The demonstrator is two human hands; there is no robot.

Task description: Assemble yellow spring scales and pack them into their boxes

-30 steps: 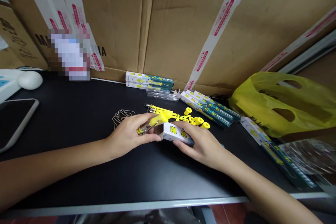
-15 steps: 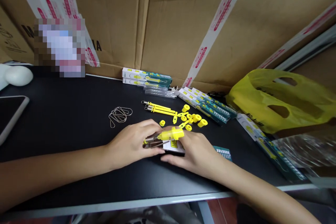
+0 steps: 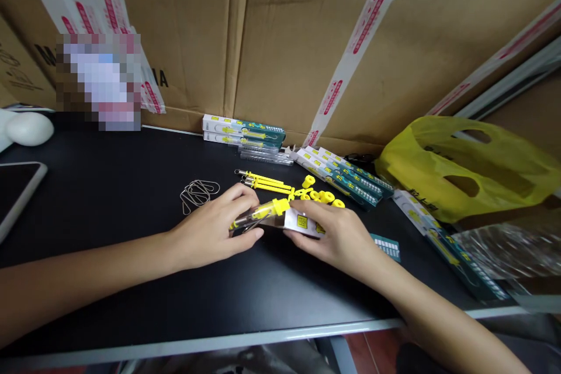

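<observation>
My left hand is closed around a spring scale, a clear tube with a yellow cap pointing right and a metal hook beneath it. The far end of the tube is hidden by my fingers. My right hand grips a slim white and teal carton, its white end facing the scale. That end has a flap sticking out near the scale's cap. Beyond both hands lie yellow rods with metal ends and small yellow caps. Bent wire hooks form a pile past my left wrist.
Printed cartons stand stacked at the back beside clear tubes. More cartons lie right of them, and a single carton near a yellow plastic bag. A phone rests at left. Large cardboard walls the rear.
My hands have moved apart slightly. The scale has shifted left with my left hand, and the carton has moved right with my right hand, showing more of its white end.
</observation>
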